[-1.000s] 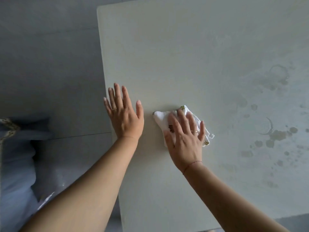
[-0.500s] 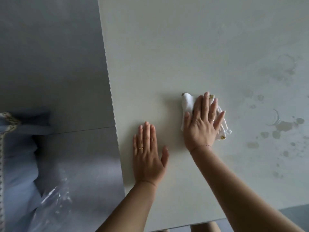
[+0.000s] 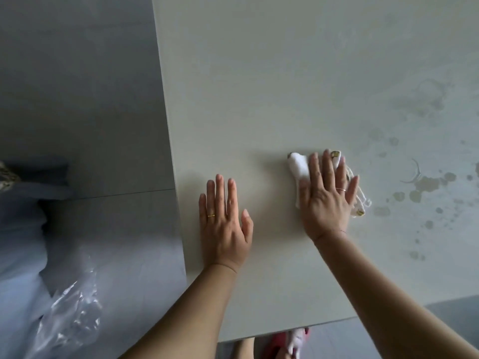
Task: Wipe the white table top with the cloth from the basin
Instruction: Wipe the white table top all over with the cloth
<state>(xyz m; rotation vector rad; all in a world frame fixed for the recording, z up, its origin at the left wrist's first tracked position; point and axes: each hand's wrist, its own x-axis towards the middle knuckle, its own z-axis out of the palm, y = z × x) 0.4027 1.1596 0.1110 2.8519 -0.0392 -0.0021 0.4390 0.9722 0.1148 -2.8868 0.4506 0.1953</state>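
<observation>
View: head camera, looking down onto the work surface.

Counter: white, flat, matte rectangular counter (image 3: 259,73); its left edge runs from far to near and its near edge shows at the bottom of the picture.

Cloth: small white crumpled fabric cloth (image 3: 298,168) with olive-gold printed corners. It lies on the counter right of centre, under the right hand and just beside the stained zone.

Cloth axis: the visible long axis runs diagonally, from a rounded white end at far left to a printed, frayed corner at near right. A second printed corner points away from the person. The middle of the cloth is hidden by the hand.

Right hand: right hand (image 3: 326,203) lies palm down on the cloth. The fingers (image 3: 328,172) are extended and spread, pressing flat and not curled round the fabric. One of them carries a thin gold ring.

Left hand: left hand (image 3: 224,224) lies palm down on bare counter near the left edge, apart from the cloth. The fingers (image 3: 220,193) are straight and released and grasp nothing. They point away from the person, and one wears a gold ring.

Stains: brownish dried spots and ring marks (image 3: 425,185) on the counter, right of the cloth.

Floor: grey tiled floor (image 3: 77,86) left of the counter.

Floor items: clear crinkled plastic bag (image 3: 70,307) at lower left, beside pale blue fabric (image 3: 20,229).
</observation>
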